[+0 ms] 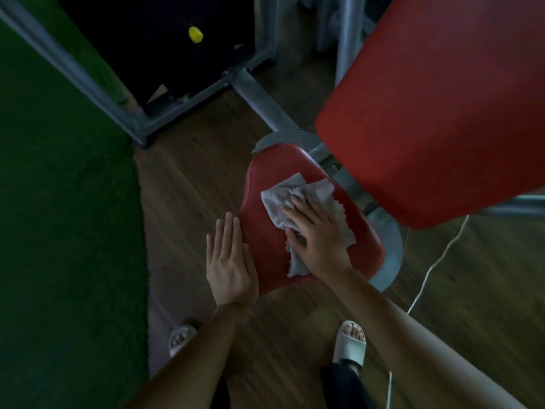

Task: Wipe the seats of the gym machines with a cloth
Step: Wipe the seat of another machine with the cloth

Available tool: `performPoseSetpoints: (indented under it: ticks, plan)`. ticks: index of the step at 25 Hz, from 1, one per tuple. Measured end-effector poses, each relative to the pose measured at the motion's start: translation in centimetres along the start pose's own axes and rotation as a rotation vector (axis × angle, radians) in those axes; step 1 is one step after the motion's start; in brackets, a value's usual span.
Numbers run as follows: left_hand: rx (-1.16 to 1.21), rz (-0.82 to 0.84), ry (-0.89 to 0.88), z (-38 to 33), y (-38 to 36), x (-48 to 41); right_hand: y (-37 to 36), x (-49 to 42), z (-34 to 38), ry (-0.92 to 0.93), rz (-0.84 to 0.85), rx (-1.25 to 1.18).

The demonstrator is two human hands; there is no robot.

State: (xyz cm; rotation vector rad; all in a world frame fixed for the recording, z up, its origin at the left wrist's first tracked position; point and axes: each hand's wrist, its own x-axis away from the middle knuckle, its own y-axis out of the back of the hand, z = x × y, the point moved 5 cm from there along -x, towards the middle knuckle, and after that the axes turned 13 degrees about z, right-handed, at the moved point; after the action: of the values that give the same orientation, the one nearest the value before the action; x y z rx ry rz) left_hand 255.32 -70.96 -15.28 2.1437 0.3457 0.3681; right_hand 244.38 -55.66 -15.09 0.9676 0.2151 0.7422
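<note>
Red vinyl dominates: the tilted backrest pad [436, 101] overhangs the red seat [271, 231] on its grey frame. Wooden floor [191, 187] lies beneath, green turf [65, 202] to one side. A white cord [436, 261] trails across the floor beside the seat base. The grey cloth [298, 199] lies crumpled on the seat's centre. My right hand [317, 231] presses flat on it, fingers spread, grip apart, not clamped. My left hand [230, 261] rests flat and open on the seat's near edge. Risk: the bunched cloth may slide from under my palm, leaving the edges unwiped. My foot could snag the cord.
</note>
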Motion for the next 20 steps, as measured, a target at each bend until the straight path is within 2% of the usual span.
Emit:
performPoseSetpoints:
  ticks: [4, 7, 12, 17, 20]
  plan:
    - [0.074, 0.092, -0.025, 0.6, 0.3, -0.1, -0.8, 3.0, 1.7, -0.138, -0.122, -0.033]
    - [0.063, 0.251, -0.111, 0.9, 1.2, -0.6, -1.1, 4.1, 2.2, -0.221, -0.181, -0.076]
    - [-0.044, 0.419, -0.301, 0.9, 3.3, -3.2, -1.9, 5.1, 2.1, -0.299, -0.268, -0.076]
    - [-0.345, 0.626, -0.646, -1.8, 1.1, -8.6, -3.5, 5.1, 1.9, -0.485, -0.277, -0.14]
    - [-0.321, 0.693, -0.671, -1.6, 0.4, -10.5, -3.6, 4.6, 2.0, -0.526, -0.298, -0.132]
